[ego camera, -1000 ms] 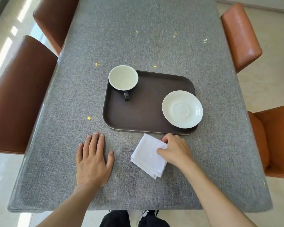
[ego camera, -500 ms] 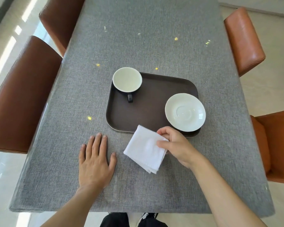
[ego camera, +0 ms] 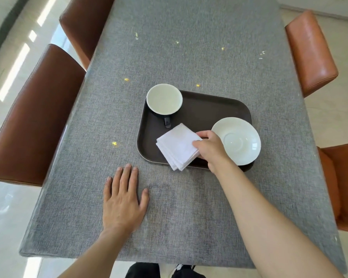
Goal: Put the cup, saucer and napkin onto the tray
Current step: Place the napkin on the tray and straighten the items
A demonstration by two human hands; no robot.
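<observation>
In the head view, a dark brown tray (ego camera: 199,117) lies a little right of the middle of the frame, on a desk (ego camera: 189,57) covered with grey cloth. The cup (ego camera: 164,99) stands upright in the upper left corner of the tray; it is white inside and dark outside, and its handle points toward the bottom of the frame. The white saucer (ego camera: 236,140) sits at the right side of the tray, and its lower right rim reaches over the tray edge.

The right hand (ego camera: 210,149) comes in from the lower right of the frame and pinches the right corner of the folded white napkin (ego camera: 178,146) between thumb and fingers. The napkin is over the lower middle part of the tray, and its lowest corner passes over the near edge of the tray. Whether it rests on the tray or is held just above it cannot be told.

The left hand (ego camera: 123,201) lies flat and open on the desk, palm down, in the lower left of the frame, apart from the tray.

Brown leather chairs (ego camera: 34,117) stand at both sides of the desk.
</observation>
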